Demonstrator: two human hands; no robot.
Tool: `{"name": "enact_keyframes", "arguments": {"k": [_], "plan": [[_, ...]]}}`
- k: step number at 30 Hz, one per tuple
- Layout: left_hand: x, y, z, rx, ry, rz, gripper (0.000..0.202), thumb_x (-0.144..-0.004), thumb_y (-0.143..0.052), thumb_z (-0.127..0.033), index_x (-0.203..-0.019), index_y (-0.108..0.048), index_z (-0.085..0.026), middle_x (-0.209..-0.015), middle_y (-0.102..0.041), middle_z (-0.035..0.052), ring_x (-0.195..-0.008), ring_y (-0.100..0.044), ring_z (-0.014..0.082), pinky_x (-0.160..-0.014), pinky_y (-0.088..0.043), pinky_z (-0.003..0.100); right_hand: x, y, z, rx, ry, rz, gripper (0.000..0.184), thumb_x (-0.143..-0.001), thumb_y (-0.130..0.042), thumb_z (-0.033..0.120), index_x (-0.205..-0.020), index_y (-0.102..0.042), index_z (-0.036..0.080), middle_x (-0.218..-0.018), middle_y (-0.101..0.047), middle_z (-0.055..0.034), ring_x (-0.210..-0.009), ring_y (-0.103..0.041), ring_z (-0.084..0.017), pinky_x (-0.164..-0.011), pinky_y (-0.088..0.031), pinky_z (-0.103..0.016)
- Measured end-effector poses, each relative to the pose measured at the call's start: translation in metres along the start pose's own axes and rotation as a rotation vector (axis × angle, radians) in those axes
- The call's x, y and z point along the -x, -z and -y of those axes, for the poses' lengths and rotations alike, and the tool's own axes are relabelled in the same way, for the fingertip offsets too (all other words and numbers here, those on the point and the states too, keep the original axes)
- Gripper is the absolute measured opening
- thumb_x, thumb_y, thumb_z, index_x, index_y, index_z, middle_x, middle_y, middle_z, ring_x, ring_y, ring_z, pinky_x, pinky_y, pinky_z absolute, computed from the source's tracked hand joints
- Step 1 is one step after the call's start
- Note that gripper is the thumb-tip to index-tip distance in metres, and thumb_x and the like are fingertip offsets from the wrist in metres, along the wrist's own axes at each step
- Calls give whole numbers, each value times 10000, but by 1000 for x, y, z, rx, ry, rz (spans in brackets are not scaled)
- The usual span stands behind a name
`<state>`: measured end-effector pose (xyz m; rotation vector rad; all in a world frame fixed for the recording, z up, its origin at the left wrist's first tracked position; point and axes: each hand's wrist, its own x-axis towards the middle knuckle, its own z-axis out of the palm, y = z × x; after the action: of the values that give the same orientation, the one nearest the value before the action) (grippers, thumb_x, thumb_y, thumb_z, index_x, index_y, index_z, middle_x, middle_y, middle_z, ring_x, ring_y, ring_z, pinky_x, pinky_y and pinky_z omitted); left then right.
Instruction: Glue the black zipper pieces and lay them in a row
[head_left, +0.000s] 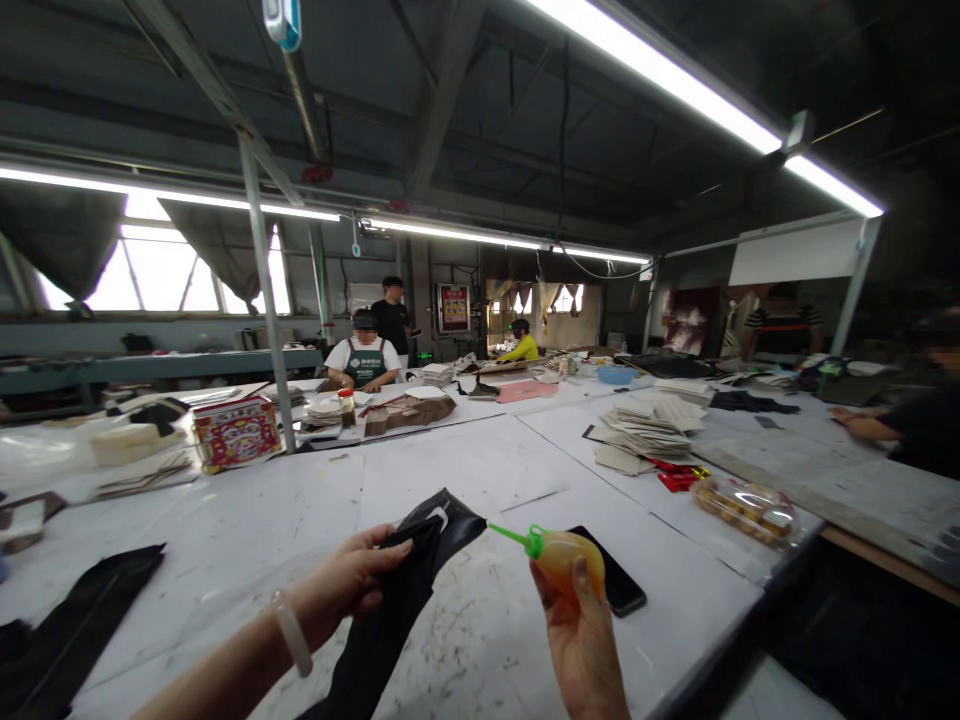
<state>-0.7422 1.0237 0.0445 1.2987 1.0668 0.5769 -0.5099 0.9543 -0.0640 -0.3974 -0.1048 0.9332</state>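
My left hand [349,580] pinches a long black piece of material [409,590] and holds it up over the white worktable [247,530]. My right hand [581,635] grips a small yellowish squeeze bottle [566,555] with a green nozzle. The nozzle tip points left toward the upper end of the black piece, a short gap away. A black phone [615,580] lies flat on the table just behind the bottle.
A clear bag of snacks [746,508], red wrappers [679,475] and a stack of tan card pieces [645,430] lie to the right. Another black piece [75,620] lies at left. A printed red box [236,430] stands by a steel post [266,290]. Other people work at the far and right sides.
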Motion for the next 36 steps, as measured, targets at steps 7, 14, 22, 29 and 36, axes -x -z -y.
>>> {"name": "enact_keyframes", "arguments": {"k": [7,14,22,29,36], "plan": [[-8,1,8,38,-5,10,705,-492,-830,-625,-932,-495,-188,-528,-492,-93,-342,-237,2,-374,-47,193,-6,9,-13,59,41,6,512,-634,-873,395,-1048,-633,214,-1025,-725,-38,-925,-701,-210,-787,-599,-341],[-10,-2,8,30,-6,-11,712,-469,-835,-633,-915,-494,-194,-529,-471,-103,-340,-259,5,-373,-71,195,-5,11,-15,106,61,15,542,-621,-873,405,-1064,-621,219,-1024,-721,-39,-925,-692,-212,-789,-598,-343],[-18,-2,13,28,-8,-18,678,-480,-826,-634,-862,-461,-209,-530,-458,-107,-338,-278,11,-372,-75,198,-1,7,-6,220,155,43,536,-643,-859,376,-1097,-621,219,-1065,-683,-42,-910,-682,-224,-786,-595,-391],[-28,-3,18,17,-1,-8,669,-510,-814,-618,-928,-494,-204,-518,-451,-102,-338,-293,18,-375,-62,194,4,1,3,336,217,73,615,-653,-850,384,-1200,-597,262,-1128,-655,-43,-927,-663,-225,-783,-581,-395],[-33,-6,18,-2,23,-6,663,-534,-805,-584,-998,-524,-203,-514,-458,-98,-333,-311,29,-378,-54,197,6,-1,8,429,275,92,688,-617,-867,381,-1240,-592,285,-1105,-648,-36,-943,-626,-231,-779,-572,-374]]}}
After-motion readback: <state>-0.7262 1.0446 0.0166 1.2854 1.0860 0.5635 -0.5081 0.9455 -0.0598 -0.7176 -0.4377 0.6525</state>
